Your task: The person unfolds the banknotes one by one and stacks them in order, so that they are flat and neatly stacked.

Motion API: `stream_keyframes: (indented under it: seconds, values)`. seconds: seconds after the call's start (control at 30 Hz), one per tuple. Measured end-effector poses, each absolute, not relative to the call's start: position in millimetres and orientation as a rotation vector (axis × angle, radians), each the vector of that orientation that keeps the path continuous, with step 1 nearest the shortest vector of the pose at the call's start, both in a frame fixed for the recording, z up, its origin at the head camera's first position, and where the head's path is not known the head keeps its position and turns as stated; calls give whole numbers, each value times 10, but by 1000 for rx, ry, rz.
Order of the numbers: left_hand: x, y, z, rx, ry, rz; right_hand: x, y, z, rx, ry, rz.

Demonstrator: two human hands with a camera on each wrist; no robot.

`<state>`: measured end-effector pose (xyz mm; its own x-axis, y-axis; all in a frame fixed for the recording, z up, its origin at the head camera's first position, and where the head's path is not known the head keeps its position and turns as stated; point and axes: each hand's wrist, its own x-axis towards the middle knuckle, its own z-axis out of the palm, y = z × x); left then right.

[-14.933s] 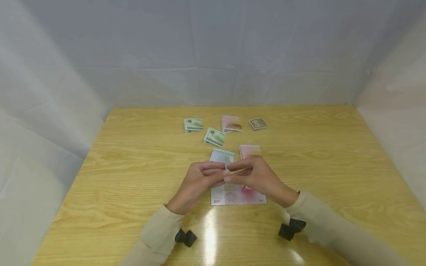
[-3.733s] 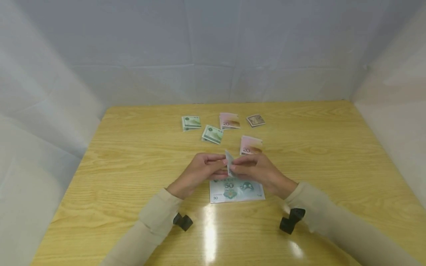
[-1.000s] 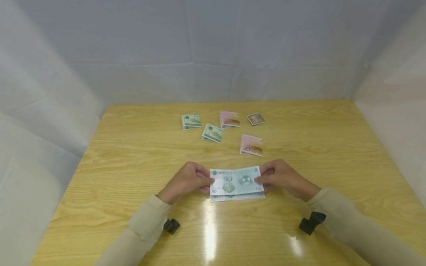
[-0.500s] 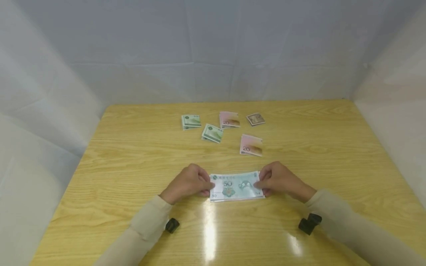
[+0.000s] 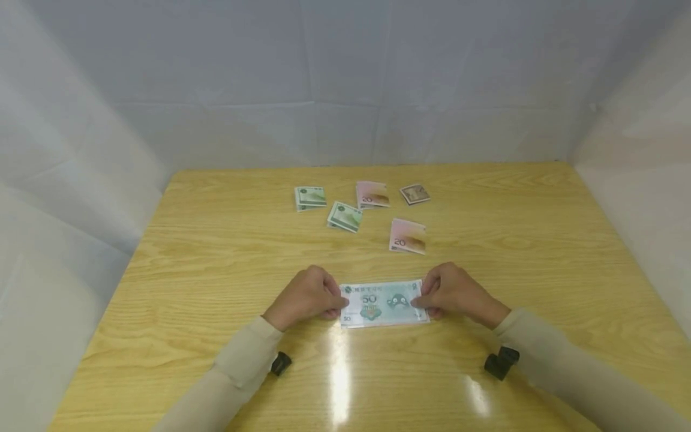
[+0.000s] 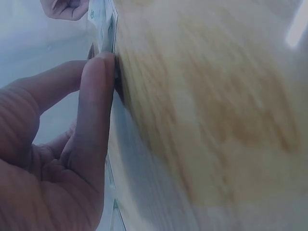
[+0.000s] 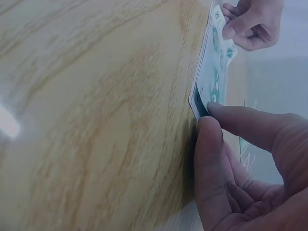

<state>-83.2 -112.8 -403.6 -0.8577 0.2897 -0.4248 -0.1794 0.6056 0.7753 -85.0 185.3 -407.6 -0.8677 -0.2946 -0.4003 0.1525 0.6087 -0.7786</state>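
Observation:
A pale green banknote (image 5: 382, 303) marked 50 lies flat near the middle front of the table, over a stack of other notes that it almost covers. My left hand (image 5: 309, 294) pinches its left end between thumb and fingers. At the opposite end my right hand (image 5: 452, 292) pinches the right edge. In the right wrist view the corner of the green banknote (image 7: 219, 67) curves up a little from the notes (image 7: 192, 99) beneath it. How many notes lie underneath cannot be told.
Farther back on the wooden table (image 5: 227, 252) lie two folded green notes (image 5: 311, 197) (image 5: 345, 216), two folded pink 20 notes (image 5: 373, 194) (image 5: 408, 236) and a small folded brown note (image 5: 415, 194). White sheets (image 5: 345, 84) hang behind and at both sides.
Earlier a folded note was between my hands above the stack; it is now unfolded as a 50 note. Over the last second both hands lowered it, lining it up with the stack.

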Motion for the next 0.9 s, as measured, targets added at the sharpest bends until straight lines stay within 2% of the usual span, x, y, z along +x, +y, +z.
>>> stream_keyframes:
  seconds: [0.6, 0.9]
  values:
    - [-844, -1141, -4036, 128, 2360, 1126, -871, 1891, -4105, -116, 2343, -1202]
    - [-982, -1163, -3969, 85, 2299, 1247, -1056, 2030, -4007, -90, 2378, -1259]
